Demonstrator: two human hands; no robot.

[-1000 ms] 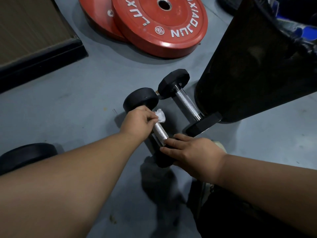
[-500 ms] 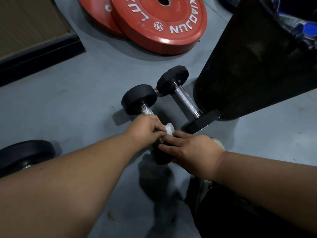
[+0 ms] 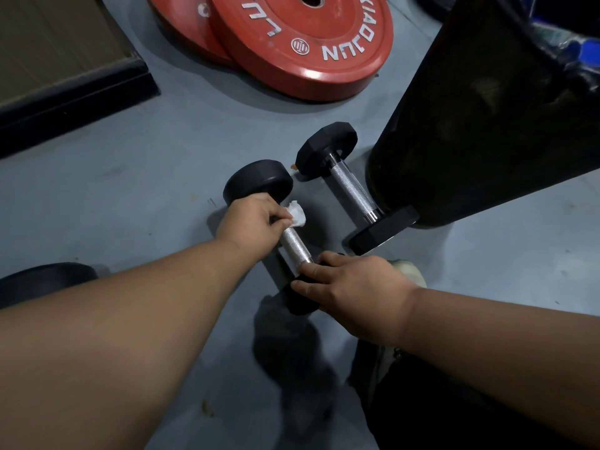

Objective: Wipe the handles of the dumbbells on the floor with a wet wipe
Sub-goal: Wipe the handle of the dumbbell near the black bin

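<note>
- Near dumbbell (image 3: 285,228) lies on the grey floor (image 3: 130,196), its knurled steel handle (image 3: 296,246) running from the far round black head down to the near head under the right hand.
- Wet wipe (image 3: 297,214), white and crumpled, sits at the far end of that handle, pinched there by the left hand (image 3: 251,224).
- Left hand: fingers curled round the handle and the wipe, just below the far head.
- Right hand (image 3: 354,284): fingers fairly straight, resting on the near head, one fingertip touching the handle's near end.
- Second dumbbell (image 3: 352,190) lies just beside, to the right, roughly parallel; untouched.
- A large black bag (image 3: 487,125) overhangs that dumbbell's near head, partly hiding it.
- Two red weight plates (image 3: 302,43) lie overlapped beyond, well apart from the hands.
- Another black weight (image 3: 45,277) shows at the left edge, partly hidden by the left forearm.
</note>
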